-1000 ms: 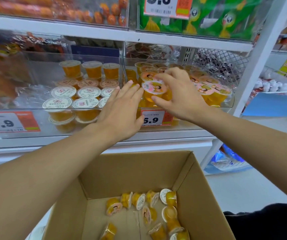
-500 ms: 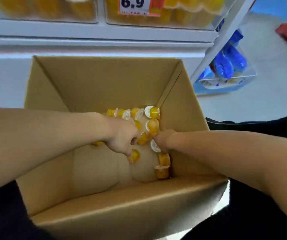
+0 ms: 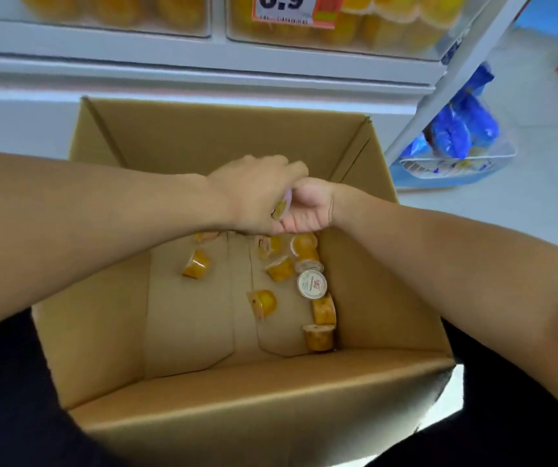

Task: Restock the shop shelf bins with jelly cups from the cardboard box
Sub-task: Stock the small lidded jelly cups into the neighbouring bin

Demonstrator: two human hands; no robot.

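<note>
Yellow jelly cup [image 3: 280,207] sits pinched between both hands above the cardboard box [image 3: 203,136]: left hand [image 3: 254,193] curls over it, right hand [image 3: 307,210] cups beneath, seemingly gathering a batch. Loose cups [image 3: 311,283] litter the floor; shelf bins [image 3: 388,32] stand beyond.

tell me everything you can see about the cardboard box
The cardboard box is plain brown corrugated card, open at the top, standing on the pale floor below the shelf. Its bottom flaps show seams and lie mostly bare. About nine loose jelly cups, orange with foil lids, lie tipped mostly toward its right side. The left hand and right hand meet above its middle, a jelly cup between them; neither visibly touches the box.
</note>
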